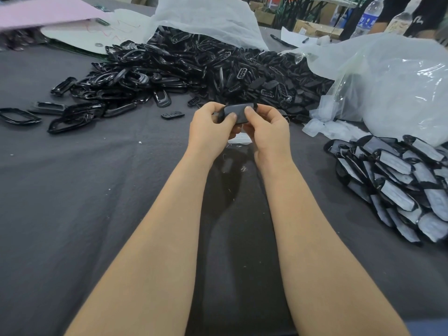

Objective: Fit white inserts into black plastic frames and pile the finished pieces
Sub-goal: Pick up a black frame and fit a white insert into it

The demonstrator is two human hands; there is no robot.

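Note:
Both hands hold one black plastic frame (pixel 238 113) above the middle of the grey table cloth (pixel 97 190). My left hand (pixel 210 128) grips its left end, thumb on the dark face. My right hand (pixel 268 130) grips its right end, thumb pressing the face. A white piece (pixel 240 136) shows just under the fingers. A big heap of loose black frames (pixel 184 69) lies behind the hands. At the right edge is the pile of finished pieces (pixel 397 183), black frames with whitish inserts.
Clear plastic bags (pixel 388 83) bulge at the back right, another white bag (pixel 206 18) drapes over the heap. Stray frames (pixel 19 116) lie scattered at the left. A pink sheet (pixel 41 13) and a white board (pixel 80 32) lie at the back left. A person stands at the far right (pixel 421 15).

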